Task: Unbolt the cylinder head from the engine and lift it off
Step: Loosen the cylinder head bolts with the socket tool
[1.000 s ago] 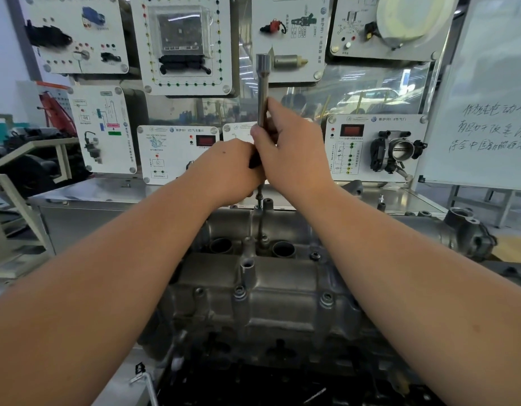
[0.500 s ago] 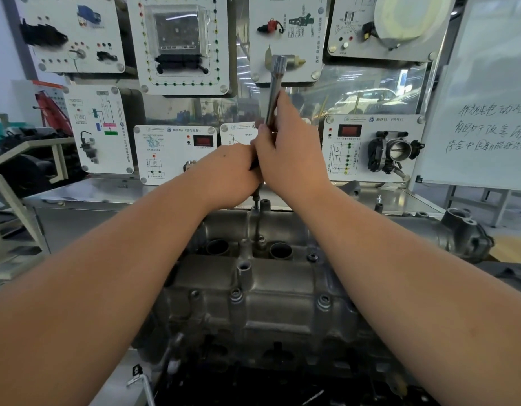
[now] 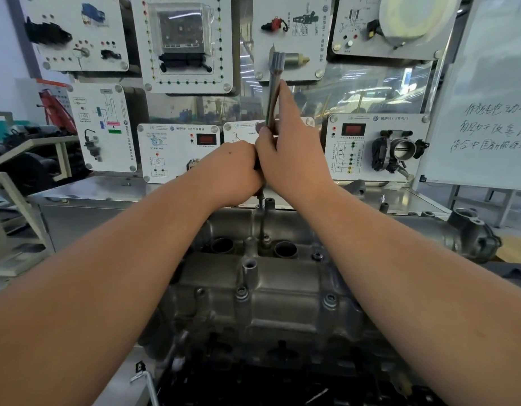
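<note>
The cylinder head [image 3: 271, 288] lies below both hands, under the fingers. Right hand [image 3: 291, 159] grasps the upright wrench handle [image 3: 273, 92] — its shaft drops to a bolt [image 3: 265, 238]. Left hand [image 3: 233, 174] is clenched against it; what it holds is hidden.

place: automotive training workshop | evidence: wall component display panels [image 3: 183, 42], engine [image 3: 271, 288], whiteboard [image 3: 487, 112]

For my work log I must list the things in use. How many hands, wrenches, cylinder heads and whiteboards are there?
hands: 2 (left hand, right hand)
wrench: 1
cylinder head: 1
whiteboard: 1
Total: 5
</note>
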Motion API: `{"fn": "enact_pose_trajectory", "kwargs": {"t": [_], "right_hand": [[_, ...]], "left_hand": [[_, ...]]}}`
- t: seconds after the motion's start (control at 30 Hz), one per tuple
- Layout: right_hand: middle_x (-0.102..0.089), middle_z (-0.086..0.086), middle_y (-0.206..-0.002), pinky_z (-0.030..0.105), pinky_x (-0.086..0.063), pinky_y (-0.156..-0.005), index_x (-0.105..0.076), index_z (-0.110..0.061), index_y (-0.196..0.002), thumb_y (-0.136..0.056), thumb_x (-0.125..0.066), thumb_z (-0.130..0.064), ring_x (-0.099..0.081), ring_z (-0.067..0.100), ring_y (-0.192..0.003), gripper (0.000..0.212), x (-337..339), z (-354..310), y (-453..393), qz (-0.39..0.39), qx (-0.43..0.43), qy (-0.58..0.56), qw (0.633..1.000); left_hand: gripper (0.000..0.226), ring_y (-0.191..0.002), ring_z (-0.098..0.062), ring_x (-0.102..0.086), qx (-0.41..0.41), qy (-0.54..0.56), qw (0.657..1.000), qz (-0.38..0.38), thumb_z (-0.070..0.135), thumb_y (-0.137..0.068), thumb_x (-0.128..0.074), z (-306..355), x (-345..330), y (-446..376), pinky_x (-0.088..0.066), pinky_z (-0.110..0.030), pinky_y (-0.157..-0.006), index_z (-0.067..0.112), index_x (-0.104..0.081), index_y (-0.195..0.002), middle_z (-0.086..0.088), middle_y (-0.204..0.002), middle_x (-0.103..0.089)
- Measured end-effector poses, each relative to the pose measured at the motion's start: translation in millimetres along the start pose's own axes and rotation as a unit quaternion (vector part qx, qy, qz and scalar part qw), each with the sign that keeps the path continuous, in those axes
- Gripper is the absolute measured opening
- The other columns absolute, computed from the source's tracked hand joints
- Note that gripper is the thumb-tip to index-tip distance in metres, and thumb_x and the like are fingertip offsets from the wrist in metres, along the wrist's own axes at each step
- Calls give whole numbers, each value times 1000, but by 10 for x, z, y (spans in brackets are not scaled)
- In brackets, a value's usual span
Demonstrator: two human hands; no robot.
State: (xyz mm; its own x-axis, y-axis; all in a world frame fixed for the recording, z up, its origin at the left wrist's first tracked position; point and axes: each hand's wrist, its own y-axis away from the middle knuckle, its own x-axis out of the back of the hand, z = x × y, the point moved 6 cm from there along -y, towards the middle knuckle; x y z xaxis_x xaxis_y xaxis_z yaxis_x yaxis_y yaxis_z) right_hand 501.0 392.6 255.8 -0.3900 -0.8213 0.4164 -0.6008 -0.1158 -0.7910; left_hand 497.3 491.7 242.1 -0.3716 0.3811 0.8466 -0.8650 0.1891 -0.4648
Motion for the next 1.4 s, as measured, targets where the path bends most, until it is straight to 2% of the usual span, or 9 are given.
{"fn": "enact_pose_trajectory", "kwargs": {"t": [0.2,0.33,0.5,0.67,0.83,0.93,1.1,1.2,1.4], "right_hand": [[-58,-8,-77,18,-41,-61,-51,-9,-136,-100,-59,-26,-54,11,-68,41,78,6,-11,57,19,6,998],[-61,1,-73,28,-46,-58,-40,-4,-145,-104,-49,-21,-58,14,-65,45,36,34,-53,25,-10,11,1000],[-71,10,-91,43,-57,-78,-9,-20,-162,-105,-49,-25,-68,24,-79,70,13,3,6,7,-8,-12,1000],[-65,-2,-92,22,-46,-72,-46,-13,-146,-99,-61,-24,-60,16,-83,51,63,11,-7,41,13,-14,999],[-65,0,-84,24,-43,-66,-41,-12,-149,-104,-50,-20,-59,14,-75,47,22,25,-23,12,2,-19,1000],[-71,2,-93,30,-50,-73,-26,-19,-159,-103,-51,-22,-65,16,-83,61,-2,-11,15,3,11,-40,999],[-63,-10,-86,5,-38,-69,-49,-14,-145,-100,-60,-22,-58,6,-78,47,89,5,0,61,22,-38,997],[-53,-10,-72,12,-37,-59,-45,-9,-145,-104,-50,-21,-52,2,-67,43,42,40,-34,37,0,-21,999],[-69,-4,-96,24,-50,-76,-41,-18,-150,-101,-57,-24,-65,14,-86,51,46,-2,18,32,10,-71,997]], "left_hand": [[27,-72,-24,-66,0,2,1000,12,22,-93,-51,8,19,10,-55,-39,-72,18,-63,-70,-9,-75,-72],[21,-81,-27,-67,5,30,1000,-2,14,-96,-47,16,-9,34,-55,-43,-78,10,-68,-92,-12,-86,-74],[23,-75,-26,-69,15,5,1000,2,14,-95,-48,-4,3,5,-57,-42,-74,14,-65,-80,-11,-79,-74],[28,-67,-19,-64,1,-10,1000,19,20,-94,-52,-9,10,-13,-51,-34,-62,21,-59,-67,-7,-71,-69],[14,-74,-21,-61,-17,9,1000,9,13,-95,-49,6,-24,0,-48,-34,-66,16,-60,-87,-10,-84,-68],[22,-80,-30,-62,-5,-34,999,21,9,-94,-48,-7,-23,-14,-46,-39,-68,16,-50,-72,-7,-73,-61],[25,-70,-25,-67,-1,-17,999,30,24,-94,-50,-15,9,-12,-56,-38,-69,23,-56,-70,-7,-72,-69],[24,-70,-25,-66,-8,2,1000,23,20,-96,-47,-18,-6,-21,-54,-37,-67,27,-51,-73,-7,-75,-68],[25,-71,-22,-67,-13,-13,999,28,16,-96,-50,0,24,-22,-54,-34,-66,23,-56,-73,-8,-76,-71]]}}
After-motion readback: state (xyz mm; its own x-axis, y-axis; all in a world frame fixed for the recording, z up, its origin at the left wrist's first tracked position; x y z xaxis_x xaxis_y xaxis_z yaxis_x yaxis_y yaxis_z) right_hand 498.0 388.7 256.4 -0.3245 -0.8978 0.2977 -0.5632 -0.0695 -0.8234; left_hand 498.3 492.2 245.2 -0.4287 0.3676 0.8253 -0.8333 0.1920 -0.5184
